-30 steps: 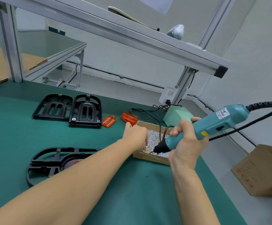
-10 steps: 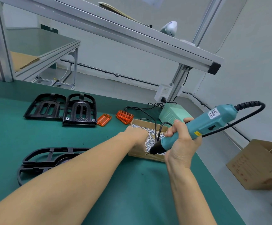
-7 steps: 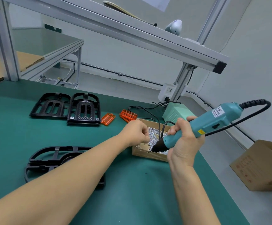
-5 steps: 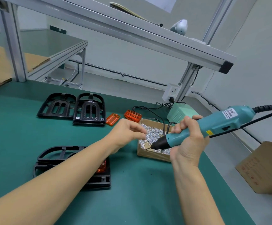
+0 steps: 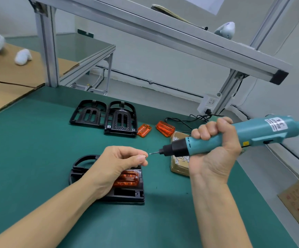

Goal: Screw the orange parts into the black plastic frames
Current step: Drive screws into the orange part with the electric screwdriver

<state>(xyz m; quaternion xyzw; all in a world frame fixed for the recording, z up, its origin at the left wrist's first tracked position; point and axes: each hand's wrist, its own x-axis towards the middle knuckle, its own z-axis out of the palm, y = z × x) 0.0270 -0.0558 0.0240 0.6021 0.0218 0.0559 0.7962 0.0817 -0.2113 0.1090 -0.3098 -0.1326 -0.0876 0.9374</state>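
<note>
Green bench mat (image 5: 38, 158). Left hand (image 5: 116, 165) pinched screw (image 5: 144, 156) near bit; right hand (image 5: 215, 149) gripped screwdriver (image 5: 234, 135). Orange part (image 5: 127, 178) sat in black frame (image 5: 125, 194). Risk: screw drops if misaligned.

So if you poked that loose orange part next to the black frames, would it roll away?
Probably not: the loose orange part lies flat on the green mat, so it would likely slide. It looks thin and see-through with open slots, so it is probably light. Being plastic, it seems stiff, though it might crack if squeezed hard.
</note>
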